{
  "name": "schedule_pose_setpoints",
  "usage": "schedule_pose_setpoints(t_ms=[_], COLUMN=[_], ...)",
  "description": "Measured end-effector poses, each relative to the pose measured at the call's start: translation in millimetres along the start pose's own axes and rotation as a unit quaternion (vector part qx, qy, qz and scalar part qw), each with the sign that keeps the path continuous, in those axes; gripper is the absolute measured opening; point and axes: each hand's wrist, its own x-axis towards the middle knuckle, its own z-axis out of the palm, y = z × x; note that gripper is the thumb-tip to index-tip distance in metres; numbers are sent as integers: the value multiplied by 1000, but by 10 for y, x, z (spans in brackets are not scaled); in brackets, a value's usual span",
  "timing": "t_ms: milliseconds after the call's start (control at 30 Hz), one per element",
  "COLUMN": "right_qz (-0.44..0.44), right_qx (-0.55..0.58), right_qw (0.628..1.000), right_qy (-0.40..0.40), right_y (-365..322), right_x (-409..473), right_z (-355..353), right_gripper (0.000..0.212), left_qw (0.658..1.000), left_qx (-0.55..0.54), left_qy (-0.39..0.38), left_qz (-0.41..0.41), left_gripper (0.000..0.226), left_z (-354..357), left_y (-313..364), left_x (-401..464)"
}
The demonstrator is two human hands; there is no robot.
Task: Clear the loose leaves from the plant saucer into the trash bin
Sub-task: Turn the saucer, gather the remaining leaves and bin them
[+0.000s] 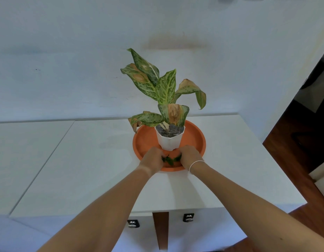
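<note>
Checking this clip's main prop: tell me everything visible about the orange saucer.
The orange saucer is a round, shallow dish with a low raised rim, matte like plastic or terracotta. It sits flat on the white cabinet top. A white pot holding a plant stands upright inside it. Small green loose leaves lie at its near edge, where the left hand and right hand reach in, hiding part of the rim.

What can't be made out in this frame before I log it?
Head view only:
- Trash bin: nowhere in frame.
- Fingertips of left hand and right hand: curled away, so neither grip on the loose leaves is readable.
- Leaf count: clump too small, partly covered by both hands.
- Saucer floor behind the white pot: hidden by the pot.
</note>
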Motion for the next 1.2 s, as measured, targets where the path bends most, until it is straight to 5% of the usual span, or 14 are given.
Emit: schedule_pose_setpoints(t_ms=[100, 333, 500, 600, 767, 867, 1000, 1200], right_qz=[37, 116, 160, 163, 182, 199, 198, 200], right_qx=[53, 234, 556, 625, 710, 760, 786, 767], right_qw=[998, 965, 814, 760, 675, 614, 578, 602], right_qy=[-5, -32, -58, -66, -84, -76, -88, -94], right_y=[16, 88, 83, 113, 160, 200, 216, 169], right_x=[22, 81, -24, -81, -143, -135, -120, -128], right_z=[-66, -331, -416, -452, -510, -507, -483, -467], right_gripper=[27, 9, 22, 35, 20, 23, 23, 30], left_qw=[993, 985, 977, 982, 986, 994, 993, 925], left_qx=[116, 171, 210, 181, 157, 94, -58, -322], left_qy=[16, 28, 20, 35, 55, 64, 56, 90], left_qz=[1, 14, 35, 37, 20, -6, -81, -180], left_gripper=[25, 28, 34, 26, 38, 40, 39, 31], left_z=[-5, 72, 144, 190, 209, 162, 48, -60], left_y=[-14, -22, -31, 17, 41, 30, 90, 149], left_x=[-1, 68, 136, 116, 84, 124, 145, 87])
